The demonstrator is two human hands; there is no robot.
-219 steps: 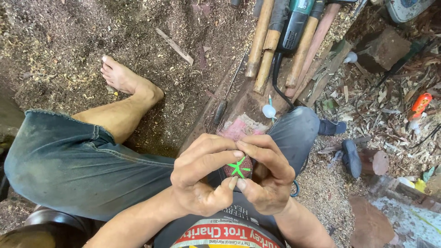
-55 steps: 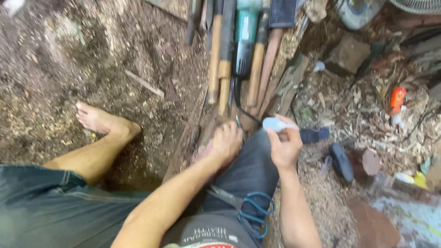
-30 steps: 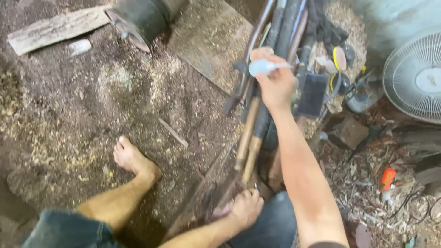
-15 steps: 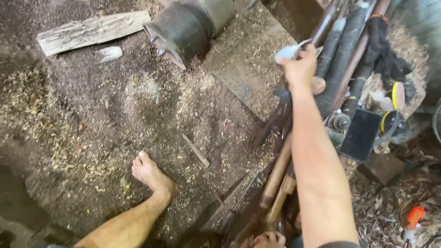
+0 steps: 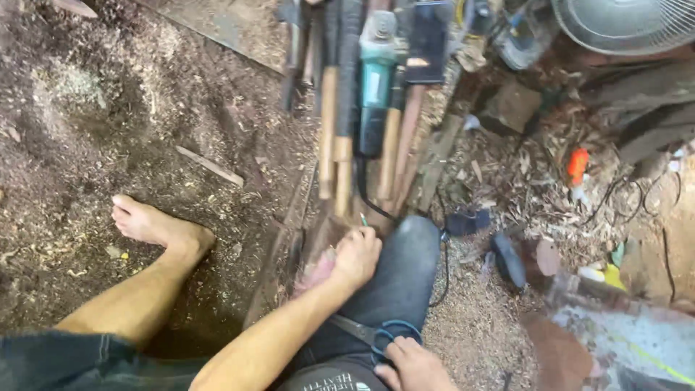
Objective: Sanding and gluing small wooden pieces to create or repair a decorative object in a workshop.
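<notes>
1. There is a single view, from a camera on the person's head.
2. It looks steeply down over the lap, knee (image 5: 405, 253) and bare foot (image 5: 148, 224) to the sawdust floor (image 5: 94, 108).
3. It sits close: the arms enter from the bottom edge, and the left hand (image 5: 356, 257) lies near centre.
4. The top edge reaches the tool handles (image 5: 362, 108) and a fan (image 5: 630, 25).
5. No second view shares the scene.

Scissors (image 5: 373, 334) on lap, between left hand (image 5: 356, 257) and right hand (image 5: 414, 366).
</notes>
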